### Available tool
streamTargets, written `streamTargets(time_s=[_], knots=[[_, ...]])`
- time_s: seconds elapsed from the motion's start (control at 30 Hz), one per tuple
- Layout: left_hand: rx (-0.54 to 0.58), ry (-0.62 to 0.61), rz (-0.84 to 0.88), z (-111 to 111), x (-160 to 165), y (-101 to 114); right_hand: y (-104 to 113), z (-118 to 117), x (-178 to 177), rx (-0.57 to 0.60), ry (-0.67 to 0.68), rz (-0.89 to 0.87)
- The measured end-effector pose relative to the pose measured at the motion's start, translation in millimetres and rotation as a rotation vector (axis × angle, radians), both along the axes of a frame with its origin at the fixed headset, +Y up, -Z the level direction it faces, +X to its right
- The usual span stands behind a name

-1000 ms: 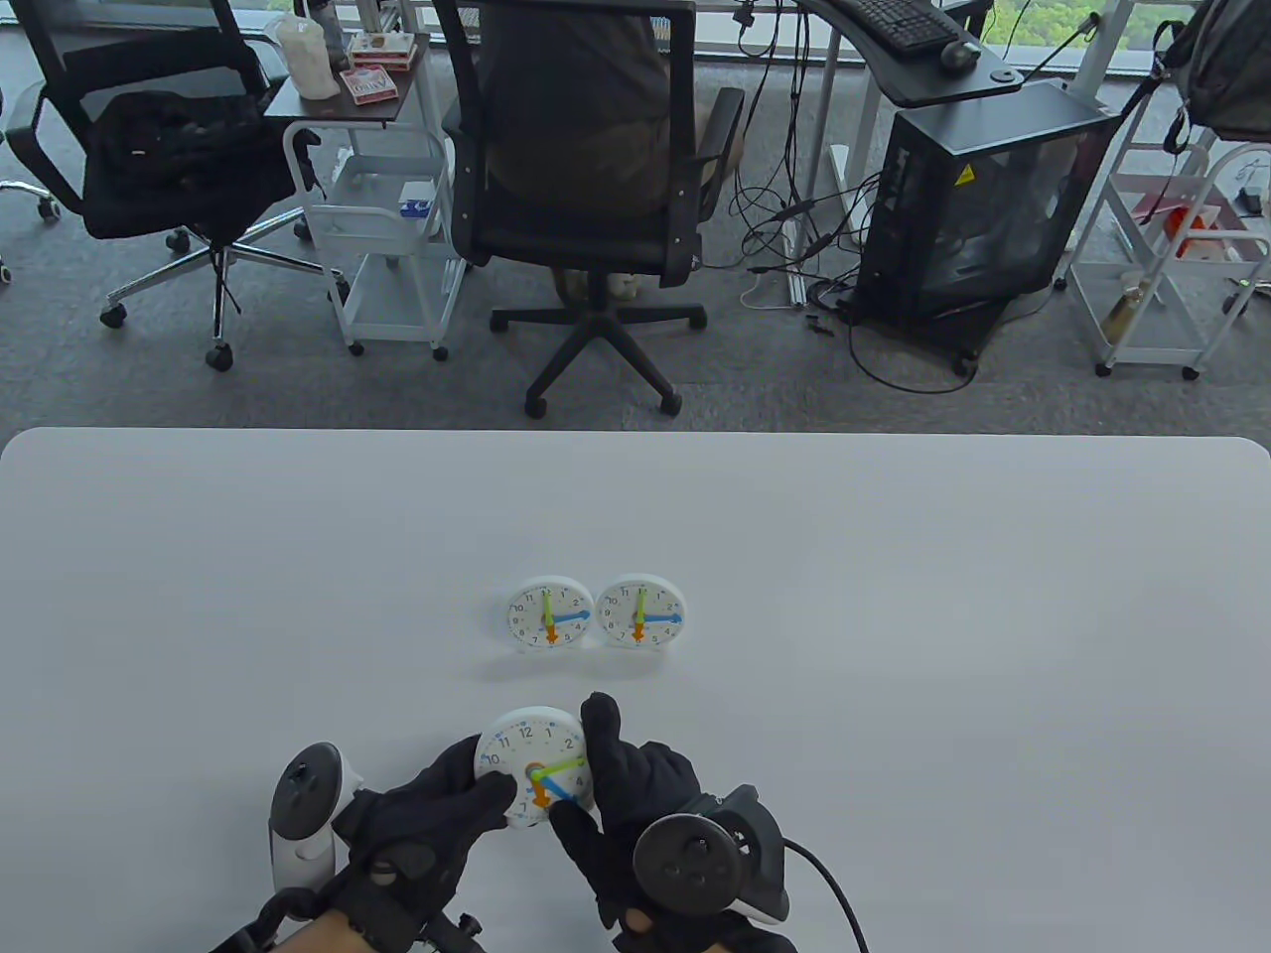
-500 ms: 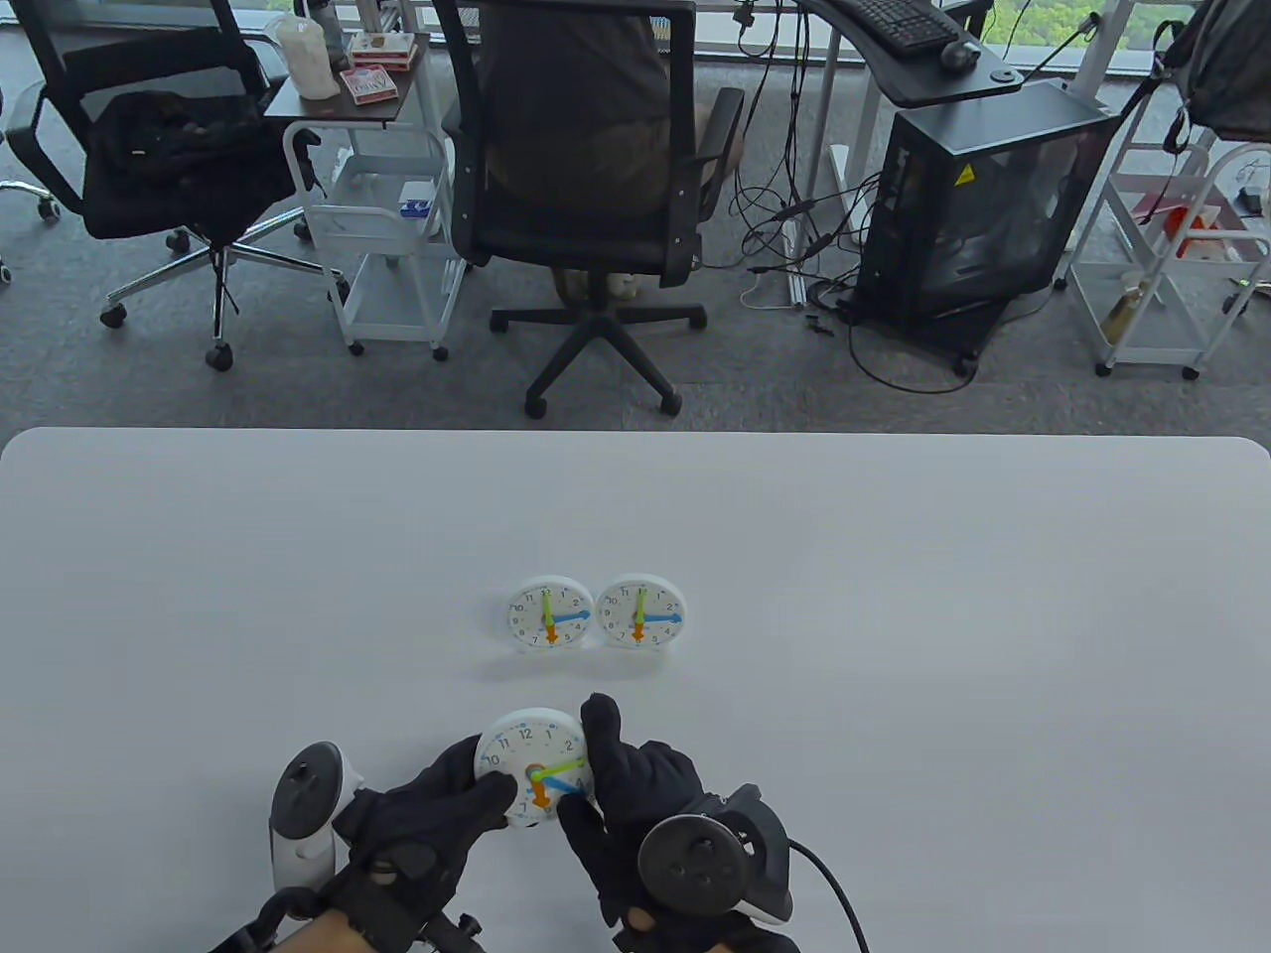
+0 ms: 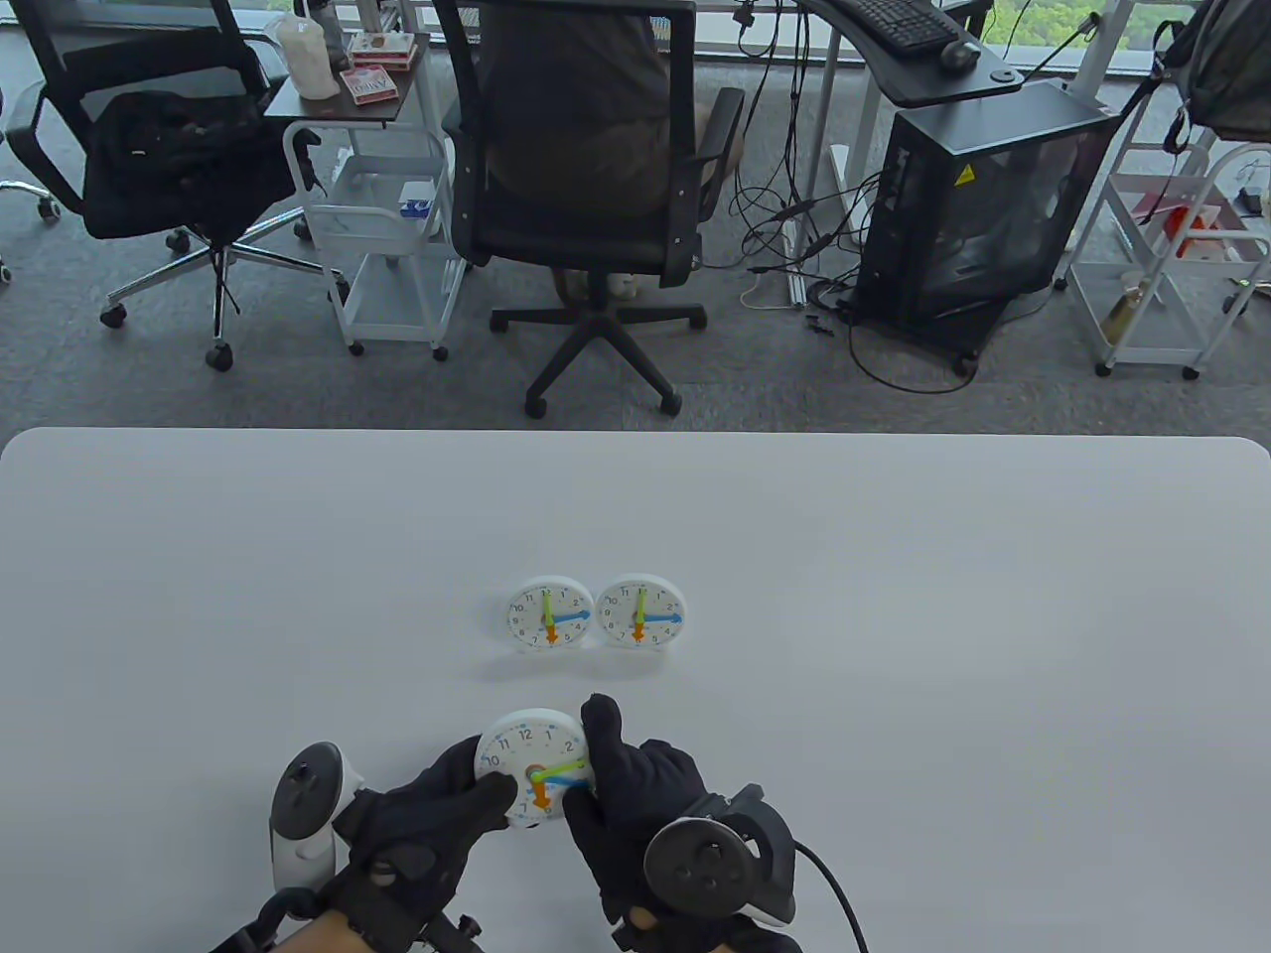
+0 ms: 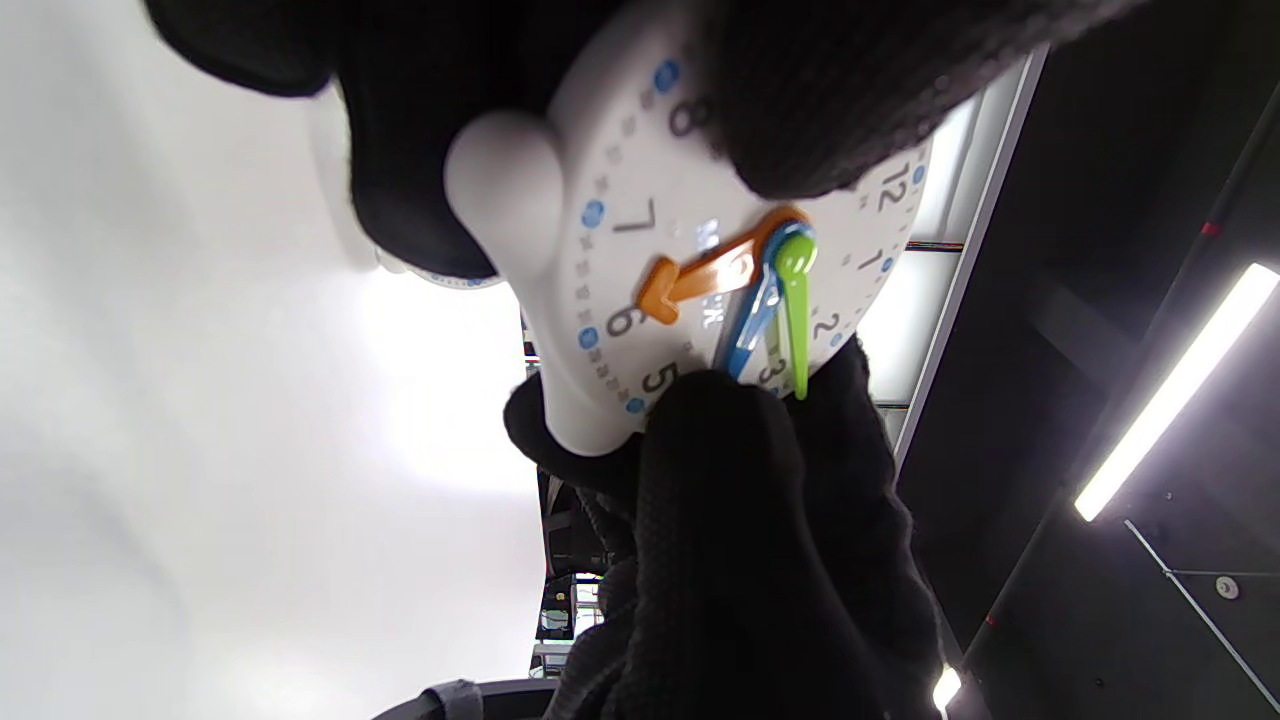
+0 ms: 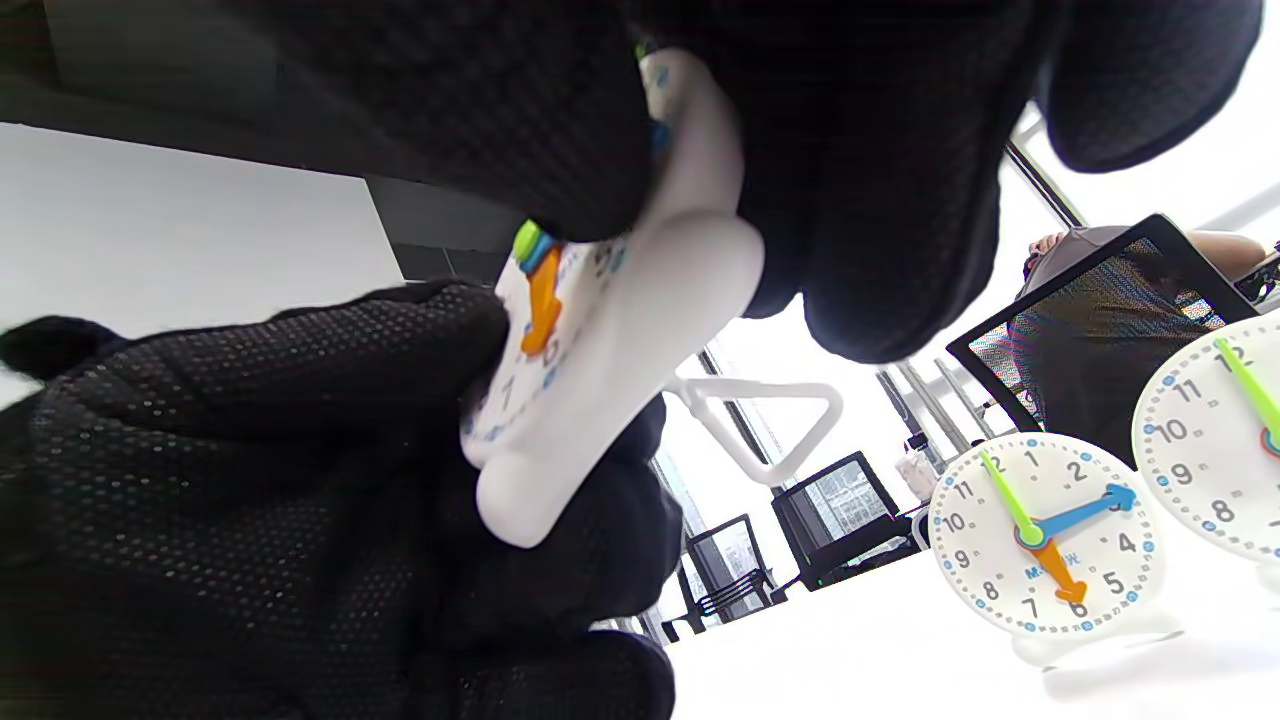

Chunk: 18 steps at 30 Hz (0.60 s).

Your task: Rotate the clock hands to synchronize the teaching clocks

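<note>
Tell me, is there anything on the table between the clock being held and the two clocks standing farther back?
Nothing. In the table view, only bare white table lies between the held clock and the pair of clocks behind it.

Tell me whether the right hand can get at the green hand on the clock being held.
Probably yes. The right hand already grips the held clock at its right edge, where the green hand points, and nothing covers the face there. The left hand holds the opposite side.

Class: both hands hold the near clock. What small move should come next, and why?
Probably the right hand nudges the blue hand up to 3: on the held clock it sits just below, while the two standing clocks show blue at 3. Green needs moving afterwards.
</note>
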State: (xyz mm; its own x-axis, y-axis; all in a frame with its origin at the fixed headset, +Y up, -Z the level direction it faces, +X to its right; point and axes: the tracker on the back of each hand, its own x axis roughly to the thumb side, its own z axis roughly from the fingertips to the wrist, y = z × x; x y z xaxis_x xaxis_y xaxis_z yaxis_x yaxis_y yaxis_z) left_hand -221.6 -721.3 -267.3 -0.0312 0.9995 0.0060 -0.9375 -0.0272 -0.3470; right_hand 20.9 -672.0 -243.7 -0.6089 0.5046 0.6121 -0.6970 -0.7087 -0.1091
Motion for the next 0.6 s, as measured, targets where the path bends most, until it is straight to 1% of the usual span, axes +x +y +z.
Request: streamTargets(time_s=[0.33,0.6], knots=[[0.002,-0.013,0.004,0.8,0.9,-0.1,1.1,0.6,2.9,0.019,-0.008,-0.031],[0.025,-0.021,-0.008,1.4,1.7,0.7,2.3,0.9,5.7,0.039,-0.021,-0.057]])
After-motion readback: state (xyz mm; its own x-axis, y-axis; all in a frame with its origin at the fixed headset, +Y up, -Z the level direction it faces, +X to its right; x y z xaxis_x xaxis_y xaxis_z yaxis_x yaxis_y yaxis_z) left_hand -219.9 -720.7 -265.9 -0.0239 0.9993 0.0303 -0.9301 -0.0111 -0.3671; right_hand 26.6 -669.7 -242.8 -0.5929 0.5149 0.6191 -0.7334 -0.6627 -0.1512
